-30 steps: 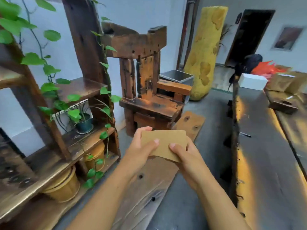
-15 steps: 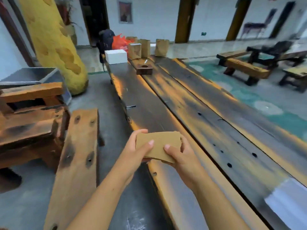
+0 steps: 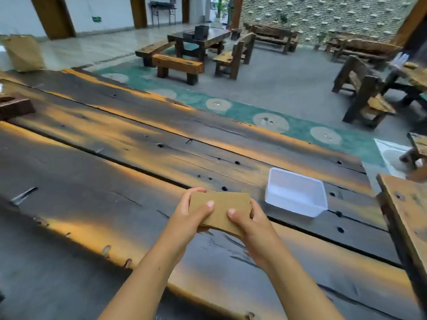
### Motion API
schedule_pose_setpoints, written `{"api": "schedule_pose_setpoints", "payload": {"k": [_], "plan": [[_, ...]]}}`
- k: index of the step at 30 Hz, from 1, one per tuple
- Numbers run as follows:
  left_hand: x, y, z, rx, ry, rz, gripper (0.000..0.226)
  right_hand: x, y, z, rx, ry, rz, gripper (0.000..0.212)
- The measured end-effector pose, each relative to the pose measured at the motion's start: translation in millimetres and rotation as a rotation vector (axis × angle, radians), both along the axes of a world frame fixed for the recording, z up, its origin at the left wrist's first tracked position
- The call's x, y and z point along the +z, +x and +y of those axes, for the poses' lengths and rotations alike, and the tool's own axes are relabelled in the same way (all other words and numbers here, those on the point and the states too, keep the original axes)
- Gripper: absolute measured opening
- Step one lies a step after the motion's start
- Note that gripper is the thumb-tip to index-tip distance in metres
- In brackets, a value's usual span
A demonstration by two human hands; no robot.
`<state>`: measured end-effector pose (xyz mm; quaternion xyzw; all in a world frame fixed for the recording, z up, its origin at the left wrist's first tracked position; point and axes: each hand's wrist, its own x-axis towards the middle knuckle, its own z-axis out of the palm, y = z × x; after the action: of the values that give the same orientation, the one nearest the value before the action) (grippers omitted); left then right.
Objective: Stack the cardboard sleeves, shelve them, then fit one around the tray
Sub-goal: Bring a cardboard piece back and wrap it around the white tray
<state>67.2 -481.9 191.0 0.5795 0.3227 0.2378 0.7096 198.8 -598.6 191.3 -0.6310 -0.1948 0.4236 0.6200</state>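
Observation:
A flat brown cardboard sleeve (image 3: 222, 210) is held above the dark wooden table (image 3: 115, 158), a little tilted. My left hand (image 3: 193, 217) grips its left end with the thumb on top. My right hand (image 3: 250, 224) grips its right end the same way. A white plastic tray (image 3: 295, 192) stands open and empty on the table just to the right of the sleeve, a short gap from my right hand.
A brown paper bag (image 3: 23, 53) stands at the table's far left end, with a dark wooden block (image 3: 13, 107) nearer. A wooden board's edge (image 3: 406, 215) rises at the right. Benches and tables (image 3: 198, 49) fill the room beyond.
My view has swung right from the wooden shelf and chair, along the long table, to the white tray. Both hands kept the same hold on the sleeve throughout.

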Motion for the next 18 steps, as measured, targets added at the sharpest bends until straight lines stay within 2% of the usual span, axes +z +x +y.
{"api": "schedule_pose_setpoints", "payload": {"k": [9,13,18], "plan": [[-14.6,98.4,-49.5,-0.217,0.013,0.029,0.04,-14.1,64.7,-74.6,-0.247,0.037,0.027,0.06],[-19.8,143.2,-83.7,-0.261,0.007,0.06,0.036,-26.0,102.5,-109.9,-0.353,0.051,0.063,0.07],[-22.2,188.0,-115.1,-0.275,-0.011,0.092,0.038,-37.4,145.9,-141.5,-0.404,0.081,0.119,0.064]]}}
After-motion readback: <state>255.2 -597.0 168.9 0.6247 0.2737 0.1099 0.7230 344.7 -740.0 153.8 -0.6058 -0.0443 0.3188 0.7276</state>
